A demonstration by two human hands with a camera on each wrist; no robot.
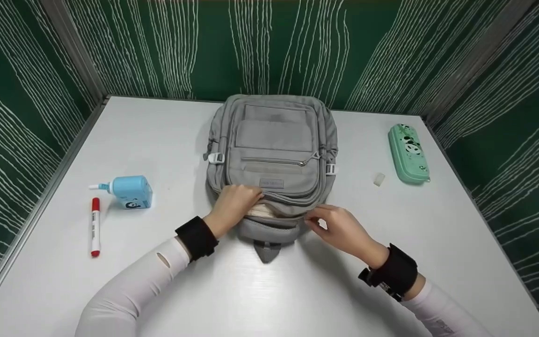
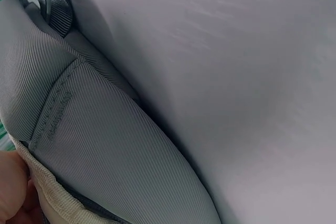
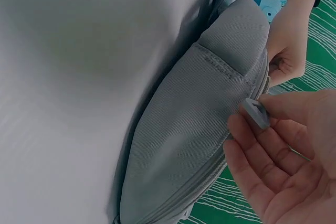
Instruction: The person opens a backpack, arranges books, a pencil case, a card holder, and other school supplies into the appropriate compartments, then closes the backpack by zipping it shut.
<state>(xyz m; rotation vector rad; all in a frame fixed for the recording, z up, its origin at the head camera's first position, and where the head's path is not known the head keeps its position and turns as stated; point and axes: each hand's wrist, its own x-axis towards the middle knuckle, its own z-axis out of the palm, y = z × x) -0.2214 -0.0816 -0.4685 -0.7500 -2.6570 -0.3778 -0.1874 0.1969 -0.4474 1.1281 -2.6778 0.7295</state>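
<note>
A grey backpack (image 1: 276,135) lies on its back on the white table, its top end toward me and partly unzipped, with a cream lining showing in the gap. My left hand (image 1: 236,206) grips the fabric edge at the left of the opening; in the left wrist view its fingers (image 2: 11,184) hold the cream-lined rim. On the opposite side of the opening is my right hand (image 1: 342,231). The right wrist view shows its thumb and forefinger pinching a grey zipper pull (image 3: 256,113), the other fingers loosely bent. The bag's inside is mostly hidden.
To the left, a light blue glue bottle (image 1: 131,192) with a white nozzle lies near a red-capped marker (image 1: 95,227). Toward the right are a small whitish eraser-like block (image 1: 379,179) and a green panda pencil case (image 1: 409,153). Green patterned walls (image 1: 269,47) enclose the table's back and sides.
</note>
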